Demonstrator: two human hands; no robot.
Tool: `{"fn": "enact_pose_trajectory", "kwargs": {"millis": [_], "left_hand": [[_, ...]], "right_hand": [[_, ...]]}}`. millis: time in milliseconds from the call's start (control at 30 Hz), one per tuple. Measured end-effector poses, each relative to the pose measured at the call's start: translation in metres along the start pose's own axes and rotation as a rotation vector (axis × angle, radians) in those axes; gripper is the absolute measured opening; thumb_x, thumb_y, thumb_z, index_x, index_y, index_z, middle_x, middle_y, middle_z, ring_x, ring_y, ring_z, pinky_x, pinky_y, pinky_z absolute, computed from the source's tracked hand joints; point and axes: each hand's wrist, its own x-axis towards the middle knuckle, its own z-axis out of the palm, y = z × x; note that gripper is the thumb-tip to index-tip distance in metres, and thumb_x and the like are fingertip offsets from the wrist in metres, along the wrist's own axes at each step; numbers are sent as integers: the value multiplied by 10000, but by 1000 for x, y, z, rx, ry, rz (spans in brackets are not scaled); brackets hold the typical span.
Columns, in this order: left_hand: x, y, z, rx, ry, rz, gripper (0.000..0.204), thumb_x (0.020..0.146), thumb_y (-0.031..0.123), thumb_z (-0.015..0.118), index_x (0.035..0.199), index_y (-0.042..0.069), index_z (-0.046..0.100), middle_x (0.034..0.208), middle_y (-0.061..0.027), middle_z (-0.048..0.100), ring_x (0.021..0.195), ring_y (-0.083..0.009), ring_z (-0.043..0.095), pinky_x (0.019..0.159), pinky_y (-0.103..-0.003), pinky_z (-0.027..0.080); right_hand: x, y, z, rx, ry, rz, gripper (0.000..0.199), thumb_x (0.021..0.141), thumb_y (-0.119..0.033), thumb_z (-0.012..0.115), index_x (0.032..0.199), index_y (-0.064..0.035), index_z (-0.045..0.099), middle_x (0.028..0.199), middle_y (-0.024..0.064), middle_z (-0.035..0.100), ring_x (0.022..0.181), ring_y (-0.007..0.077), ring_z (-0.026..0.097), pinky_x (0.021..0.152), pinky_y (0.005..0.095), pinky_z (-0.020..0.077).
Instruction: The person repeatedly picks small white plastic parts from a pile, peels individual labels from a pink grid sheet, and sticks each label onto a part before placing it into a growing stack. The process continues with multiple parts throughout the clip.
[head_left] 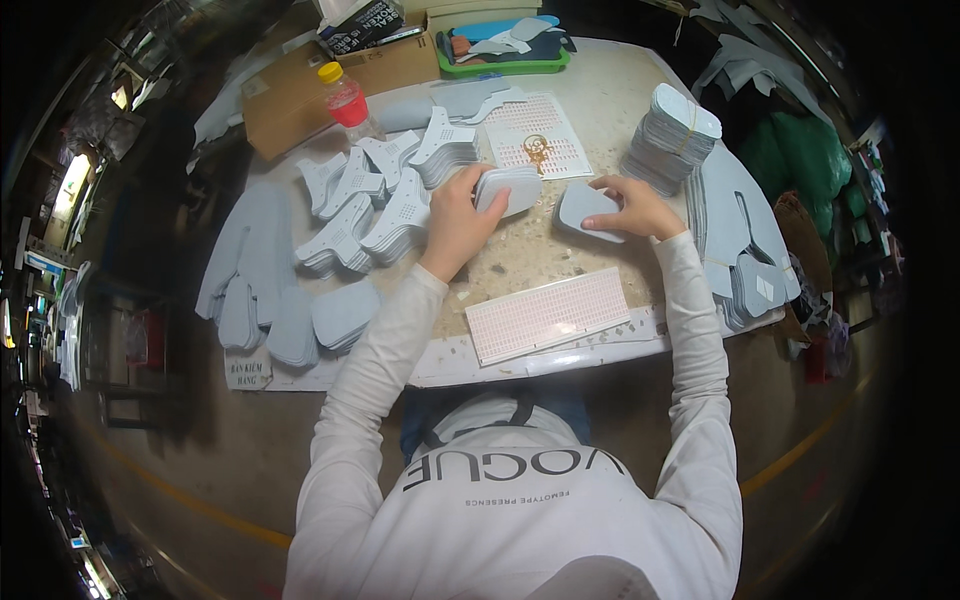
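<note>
Over the middle of the table, my left hand [463,220] is closed around a small stack of pale grey rounded pieces [515,188], thumb on the near face. To its right, my right hand [634,208] grips another grey rounded piece [580,205], with the thumb on top; whether it is one piece or several I cannot tell. The two hands are apart. Beside my left hand lie several stacks of perforated, branching grey pieces [400,222]. A tall stack of rounded grey pieces bound with a band [672,135] stands beyond my right hand.
A printed sheet [548,318] lies near the front edge, another [560,125] farther back. Long grey pieces [262,240] cover the left side; more stacks [722,225] line the right. A yellow-capped bottle [347,100], cardboard box [290,98] and green tray [505,66] stand at the back.
</note>
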Motion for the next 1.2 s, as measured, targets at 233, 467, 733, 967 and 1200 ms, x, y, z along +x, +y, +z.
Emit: {"fn": "enact_pose_trajectory", "kwargs": {"millis": [233,467,733,967,1200], "left_hand": [[2,-21,35,-472,-145,-315,415,874,239,735,1209,58,569,1004,-152,705,922,-292,692,794,-391,529],[-18,-20,34,-378,-308,-88,787,747,336,871,1342,30,457,1219,-158,590,1153,-224,570,982,-351,461],[-21,-11,46,-78,-80,215,1011,659,282,912,1438,49,311,1232,-167,555,1140,-316,584,999,-405,460],[-12,-14,32,-164,-269,-24,847,637,311,926,1302,79,455,1140,-176,635,1053,-312,643,937,-392,499],[-17,-7,33,-117,-176,-27,764,644,303,918,1227,77,477,1104,-196,654,1018,-344,661,883,-410,520]], "right_hand": [[-4,-33,19,102,-55,-370,670,584,-245,926,1170,-87,641,1074,112,554,1003,286,578,903,365,473],[6,-34,66,902,353,-86,588,939,-346,682,1439,-105,487,1418,152,480,1314,305,467,1087,376,391],[-2,-48,81,1003,89,16,816,1007,-687,158,1584,-118,252,1630,141,229,1498,266,217,1221,366,141],[12,-45,70,308,128,-295,531,1051,-402,442,1507,-128,437,1545,195,396,1458,333,330,1131,372,346],[77,-17,28,-178,487,-266,206,838,-114,690,1027,-96,772,1034,118,716,1149,287,582,960,381,478]]}}
